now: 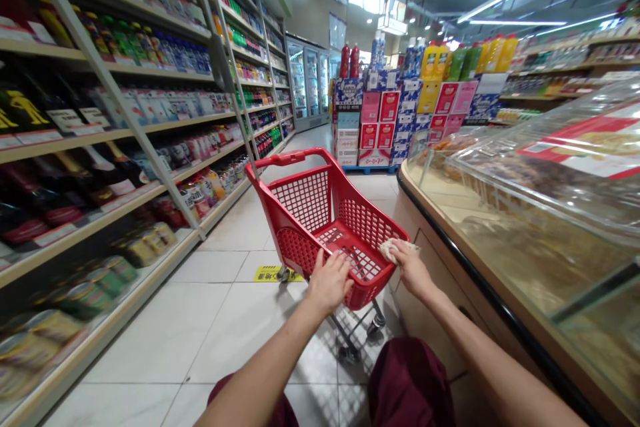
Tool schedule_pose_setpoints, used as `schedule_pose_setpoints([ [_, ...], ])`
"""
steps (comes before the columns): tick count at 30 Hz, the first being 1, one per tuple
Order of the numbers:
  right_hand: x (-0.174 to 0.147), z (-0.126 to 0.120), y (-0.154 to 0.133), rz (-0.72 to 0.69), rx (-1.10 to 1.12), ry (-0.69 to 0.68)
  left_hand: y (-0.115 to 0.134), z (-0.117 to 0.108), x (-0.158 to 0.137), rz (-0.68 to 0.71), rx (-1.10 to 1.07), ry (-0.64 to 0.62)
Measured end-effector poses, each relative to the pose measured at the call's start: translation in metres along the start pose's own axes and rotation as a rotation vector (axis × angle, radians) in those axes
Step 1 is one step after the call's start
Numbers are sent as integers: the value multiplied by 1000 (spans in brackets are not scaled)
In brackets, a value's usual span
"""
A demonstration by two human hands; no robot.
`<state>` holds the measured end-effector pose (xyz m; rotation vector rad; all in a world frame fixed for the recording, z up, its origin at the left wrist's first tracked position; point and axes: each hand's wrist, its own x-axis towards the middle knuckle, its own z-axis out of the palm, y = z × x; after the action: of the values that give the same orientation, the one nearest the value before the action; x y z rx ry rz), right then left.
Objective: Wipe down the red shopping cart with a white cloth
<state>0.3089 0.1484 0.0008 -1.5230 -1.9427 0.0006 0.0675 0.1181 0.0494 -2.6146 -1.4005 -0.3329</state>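
A small red shopping trolley with a mesh plastic basket stands on the tiled floor in front of me, empty inside. My left hand rests on the near rim of the basket, fingers spread over the edge. My right hand presses a crumpled pale cloth against the basket's near right corner. My knees in dark red trousers show at the bottom of the view.
Long shelves of bottles, cartons and cans line the left side of the aisle. A counter with a clear food display case stands close on the right. Stacked drink boxes and fridges lie farther ahead.
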Motion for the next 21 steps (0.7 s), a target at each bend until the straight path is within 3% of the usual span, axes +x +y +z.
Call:
schedule_pose_setpoints([
  [4,-37,13,-47,22,57,45,-25,-3,3,-75,45,26],
  [7,-57,24,-76,23,96,80,-19,-2,6,-54,20,48],
  [11,-59,21,-65,-13,112,112,-14,-3,4,-30,-6,46],
  [16,-39,9,-25,53,73,142,-55,-11,-9,-222,99,49],
  [19,-27,19,-45,139,38,195,-65,-13,-15,-203,136,49],
  [21,-20,30,-71,117,37,200,-60,-12,-16,-194,135,49],
])
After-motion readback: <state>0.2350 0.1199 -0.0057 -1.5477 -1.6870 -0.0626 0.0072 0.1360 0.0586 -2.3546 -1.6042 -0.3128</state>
